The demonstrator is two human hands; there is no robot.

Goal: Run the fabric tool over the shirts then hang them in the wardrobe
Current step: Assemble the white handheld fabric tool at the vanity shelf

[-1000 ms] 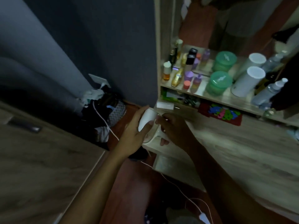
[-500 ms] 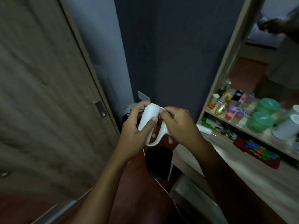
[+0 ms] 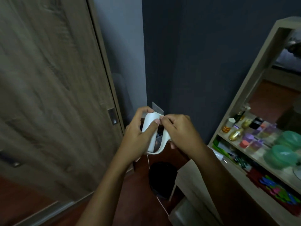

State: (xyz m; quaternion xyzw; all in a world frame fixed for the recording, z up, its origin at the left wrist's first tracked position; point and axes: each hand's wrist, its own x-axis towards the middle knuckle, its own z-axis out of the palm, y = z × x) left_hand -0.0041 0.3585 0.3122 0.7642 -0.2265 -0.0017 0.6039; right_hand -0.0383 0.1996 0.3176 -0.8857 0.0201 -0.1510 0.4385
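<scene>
Cord [image 3: 148, 162] was the main risk: it hung slack from the base of the fabric tool [image 3: 150, 133] and trailed across the floor [image 3: 133, 198] past the dark bin [image 3: 162, 178]; a foot or the bin could have snagged it and yanked the tool loose. Left hand [image 3: 136, 141] was wrapped round the white body, fingers clamped on it. Right hand [image 3: 179, 132] pinched at the tool's top and gripped the handle loop, fingers together on it. That two-handed fiddling looked like a setup step; a slip there could have dropped the tool. No shirts in view, wardrobe door [image 3: 53, 95] shut, so ironing hadn't started.

Versus a second earlier: tool was lifted up off the worktop [image 3: 192, 180] edge to chest height, view swung from the shelf [image 3: 260, 162] of bottles toward the door.
</scene>
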